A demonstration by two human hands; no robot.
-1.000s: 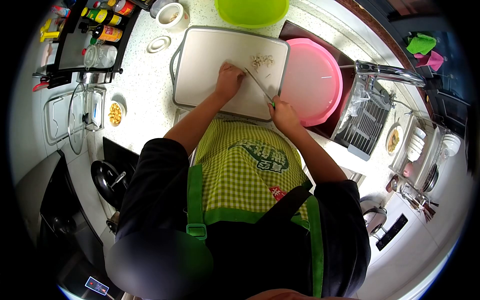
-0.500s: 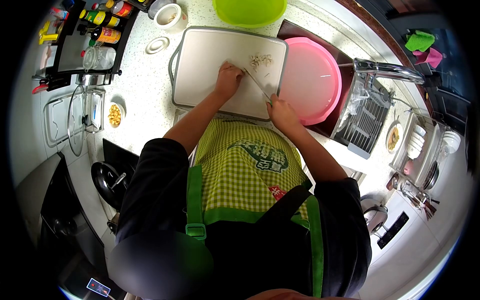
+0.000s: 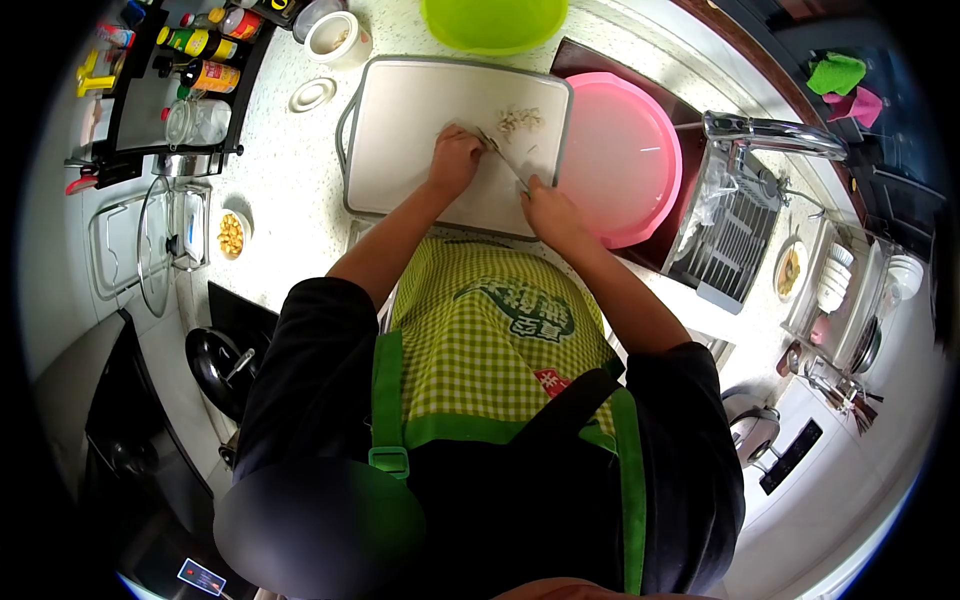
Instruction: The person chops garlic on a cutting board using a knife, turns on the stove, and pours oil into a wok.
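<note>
My right hand (image 3: pixel 551 215) is closed round the handle of a kitchen knife (image 3: pixel 511 166), whose blade slants up and left across the cutting board (image 3: pixel 400 130). Beside the blade's tip, my left hand (image 3: pixel 457 160) presses its curled fingers down on the board; whatever they pinch is hidden or too small to name. A small heap of pale chopped pieces (image 3: pixel 520 122) lies just beyond the blade, toward the board's far right.
Right of the board, a pink basin (image 3: pixel 625 170) stands over the sink, near the faucet (image 3: pixel 775 137). A green basin (image 3: pixel 493 25) is behind the board. To the left are a white tub (image 3: pixel 338 42), its lid (image 3: pixel 313 95) and a small bowl of yellowish pieces (image 3: pixel 231 235).
My right hand and the knife have shifted left and slightly away from me, bringing the blade closer to my left fingers. My left hand stays in about the same spot.
</note>
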